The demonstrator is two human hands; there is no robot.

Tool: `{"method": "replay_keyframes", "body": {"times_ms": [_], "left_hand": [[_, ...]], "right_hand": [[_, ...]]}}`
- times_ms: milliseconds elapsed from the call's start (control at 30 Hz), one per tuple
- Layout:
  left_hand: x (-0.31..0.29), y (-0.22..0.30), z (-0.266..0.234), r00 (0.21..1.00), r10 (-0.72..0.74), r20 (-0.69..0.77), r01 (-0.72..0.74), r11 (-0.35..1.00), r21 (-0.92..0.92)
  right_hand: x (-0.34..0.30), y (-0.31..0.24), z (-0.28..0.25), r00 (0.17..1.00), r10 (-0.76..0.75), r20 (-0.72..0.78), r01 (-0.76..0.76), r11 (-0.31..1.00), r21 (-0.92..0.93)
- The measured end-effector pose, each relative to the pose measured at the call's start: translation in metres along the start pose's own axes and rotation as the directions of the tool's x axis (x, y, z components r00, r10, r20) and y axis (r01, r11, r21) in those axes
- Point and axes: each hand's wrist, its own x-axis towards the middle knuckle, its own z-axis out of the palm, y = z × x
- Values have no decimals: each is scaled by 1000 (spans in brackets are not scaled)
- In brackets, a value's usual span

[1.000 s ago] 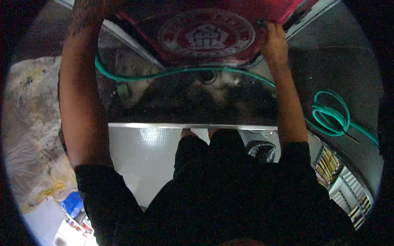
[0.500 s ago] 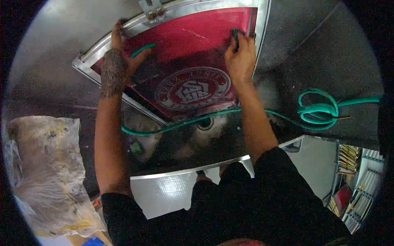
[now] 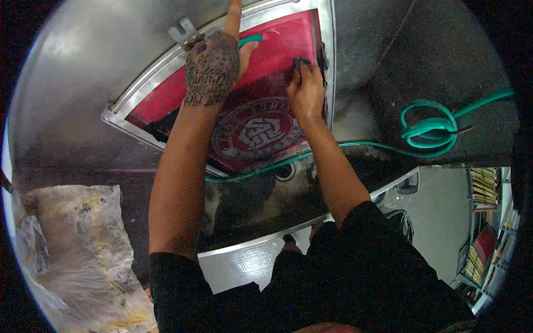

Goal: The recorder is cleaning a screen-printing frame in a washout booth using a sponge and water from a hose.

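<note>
A metal-framed printing screen [image 3: 166, 119] with red mesh and a pale round emblem leans in a dark basin. My left hand [image 3: 214, 69], tattooed on its back, reaches across the upper mesh with one finger stretched up over the frame's top bar. A short green hose end [image 3: 252, 40] pokes out between that hand's thumb and palm; the hand hides the rest of its grip. Near the screen's right side, my right hand [image 3: 307, 91] pinches a small dark piece [image 3: 300, 62] against the mesh. What exactly that piece is, I cannot make out.
A green hose [image 3: 366, 144] runs along the basin below the screen to a loose coil [image 3: 427, 130] at right. A round drain [image 3: 285, 172] sits in the basin, behind its metal front edge [image 3: 233, 248]. A stained translucent sheet [image 3: 83, 250] hangs at left; racked frames [image 3: 483, 188] stand lower right.
My left hand has shifted right along the top of the screen, bringing the green hose end with it. The right hand is slightly lower on the mesh. The whole view has moved a little.
</note>
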Motion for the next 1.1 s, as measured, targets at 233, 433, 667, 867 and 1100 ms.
{"method": "replay_keyframes", "body": {"times_ms": [233,433,667,867,1100], "left_hand": [[8,-19,11,997,68,-29,-67,997,43],[10,-19,9,995,-14,99,19,998,-52],[9,-25,17,999,45,19,-43,996,-82],[9,-22,12,997,1,73,7,994,-113],[8,-20,11,985,-90,150,109,987,-120]], "right_hand": [[49,-34,-3,991,109,-74,-101,990,100],[45,-32,-2,975,194,-109,-177,973,146],[37,-38,5,971,196,-137,-184,978,98],[39,-48,6,955,185,-231,-164,981,109],[32,-44,6,979,166,-117,-153,982,112]]}}
